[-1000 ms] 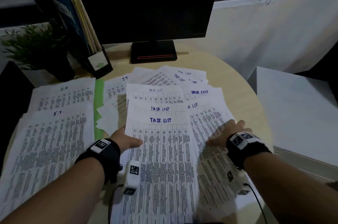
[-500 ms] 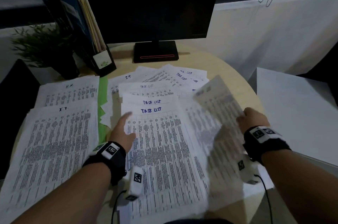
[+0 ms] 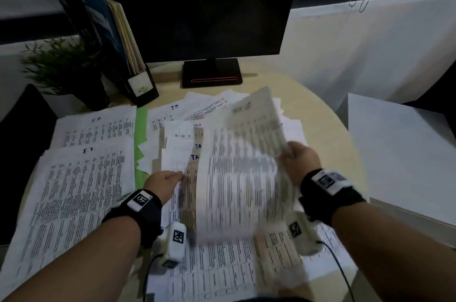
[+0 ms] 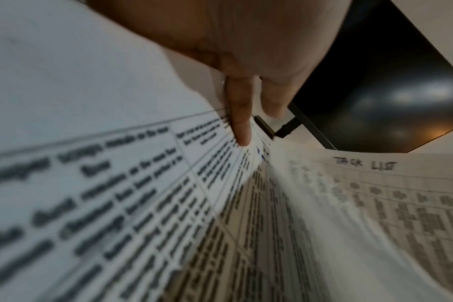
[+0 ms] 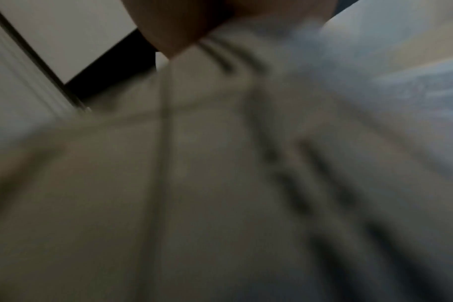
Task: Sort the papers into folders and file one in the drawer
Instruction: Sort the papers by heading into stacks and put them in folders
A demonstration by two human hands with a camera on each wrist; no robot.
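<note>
Printed sheets cover the round table (image 3: pixel 320 114). My right hand (image 3: pixel 296 161) grips the right edge of a lifted sheet (image 3: pixel 241 173), which stands tilted and blurred above the "TASK LIST" pile (image 3: pixel 192 153). In the right wrist view this sheet (image 5: pixel 220 173) fills the frame under my thumb. My left hand (image 3: pixel 165 180) rests with straight fingers (image 4: pixel 239 122) on the pile's left side (image 4: pixel 116 183), the lifted sheet (image 4: pixel 375 204) rising beside it. An "I.T." stack (image 3: pixel 81 190) and an "H.R." stack (image 3: pixel 96 129) lie at the left, over a green folder (image 3: pixel 140 129).
A dark monitor (image 3: pixel 197 5) on a black stand (image 3: pixel 212 73) is at the back. A file holder (image 3: pixel 130 59) with folders and a potted plant (image 3: pixel 64 67) stand at the back left. A white cabinet top (image 3: pixel 399 153) lies right of the table.
My right hand has picked up a sheet from the right side and swung it up and leftwards over the pile. My left hand has slid forward on the pile.
</note>
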